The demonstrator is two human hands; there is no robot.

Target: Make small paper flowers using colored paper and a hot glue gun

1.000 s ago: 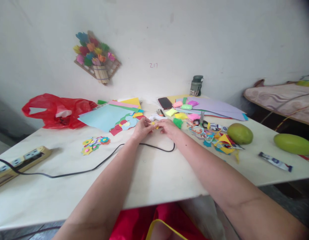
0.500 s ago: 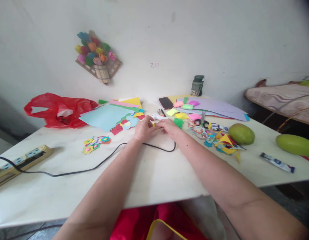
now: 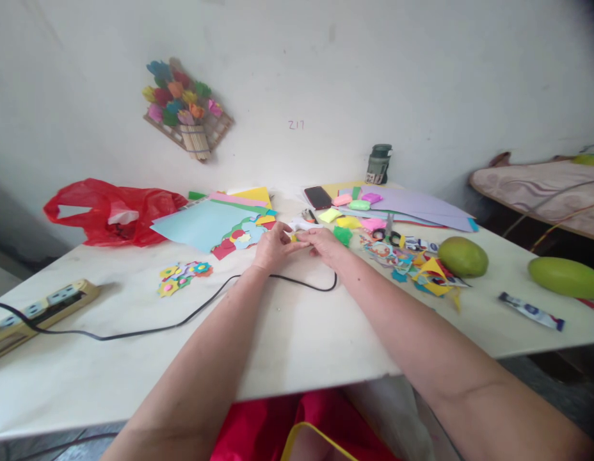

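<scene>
My left hand (image 3: 272,246) and my right hand (image 3: 326,244) meet over the middle of the table. The fingers of my left hand are closed around a small yellow piece (image 3: 293,237), mostly hidden. My right hand's fingertips are pinched together against it; what they grip is hidden. Just behind the hands lies a white object (image 3: 304,224), partly covered, its kind unclear. Left of my left hand, colourful cut-paper shapes (image 3: 242,238) lie on a light blue sheet (image 3: 189,225). A crumpled green piece (image 3: 343,236) is beside my right hand.
A black cord (image 3: 182,325) runs from the power strip (image 3: 47,310) under my left forearm. Paper flowers (image 3: 182,276) lie at left near a red plastic bag (image 3: 119,211). Rightward are scissors (image 3: 389,232), paper scraps (image 3: 429,275), a green fruit (image 3: 463,256), a tube (image 3: 531,311) and a phone (image 3: 318,197).
My left hand's fingers have shifted slightly around the small yellow piece. The hands stay together in nearly the same place, and the whole view has moved a little.
</scene>
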